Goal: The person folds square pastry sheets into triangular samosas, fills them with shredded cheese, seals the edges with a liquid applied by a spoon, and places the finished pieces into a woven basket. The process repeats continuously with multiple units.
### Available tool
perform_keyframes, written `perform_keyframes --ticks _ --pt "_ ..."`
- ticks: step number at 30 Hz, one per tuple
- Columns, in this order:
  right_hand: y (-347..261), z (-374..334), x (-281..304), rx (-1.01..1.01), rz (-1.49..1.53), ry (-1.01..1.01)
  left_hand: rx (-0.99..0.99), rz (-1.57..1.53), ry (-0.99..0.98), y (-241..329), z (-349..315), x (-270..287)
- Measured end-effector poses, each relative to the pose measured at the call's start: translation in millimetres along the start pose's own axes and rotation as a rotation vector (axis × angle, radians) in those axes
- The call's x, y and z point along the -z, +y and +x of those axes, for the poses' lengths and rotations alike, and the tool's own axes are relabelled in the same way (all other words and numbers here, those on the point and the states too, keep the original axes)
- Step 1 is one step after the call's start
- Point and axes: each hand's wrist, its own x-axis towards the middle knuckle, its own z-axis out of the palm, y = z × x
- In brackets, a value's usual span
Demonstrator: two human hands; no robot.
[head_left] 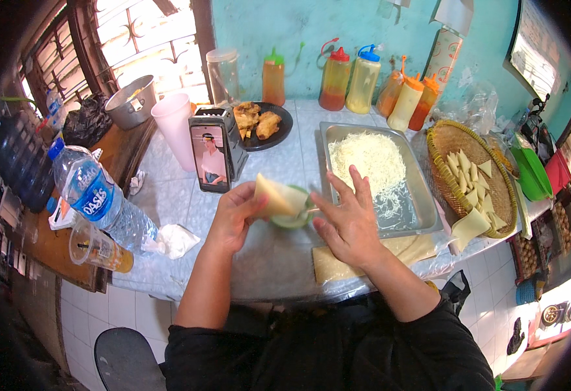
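Tiled counter (168,195) | left hand (233,218) grips pale folded wrapper (277,197) | right hand (347,221) spread, fingers touching its edge

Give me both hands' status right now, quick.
Left hand: closed on a folded pale wrapper, held above the small green bowl.
Right hand: open, fingers spread, holding nothing, beside the wrapper.

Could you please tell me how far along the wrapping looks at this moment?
Done: folded triangles lie in the woven tray. In hand: left hand holds a wrapper; right hand hovers beside it. Left: shredded filling and flat wrappers remain.
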Motion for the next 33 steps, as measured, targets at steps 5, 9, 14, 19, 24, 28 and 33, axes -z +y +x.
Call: perform_keyframes --ticks 5,9,14,19,24,28,33 --pt "-15.7 1.6 6.0 -0.006 0.003 0.106 -0.019 0.015 0.019 0.4 -2.7 -2.3" --pt "-10.7 7.3 4.3 0.097 -0.152 -0.020 -0.008 0.120 0.114 4.5 2.7 3.2" --pt "8.1 17.0 -15.6 0.063 -0.337 -0.384 0.033 0.208 0.173 4.9 4.2 7.3" --pt "4.8 24.5 -18.6 0.066 -0.326 -0.515 0.056 0.241 0.173 4.9 5.3 3.8" --pt "3.8 16.7 -10.0 -0.056 -0.259 -0.428 0.051 0.268 0.203 1.3 6.8 7.9" --pt "1.9 8.8 -1.7 -0.138 -0.217 -0.277 0.053 0.303 0.228 1.2 7.5 9.6" --pt "-2.4 3.5 4.7 -0.156 -0.162 -0.211 0.059 0.321 0.246 1.0 7.7 9.8"
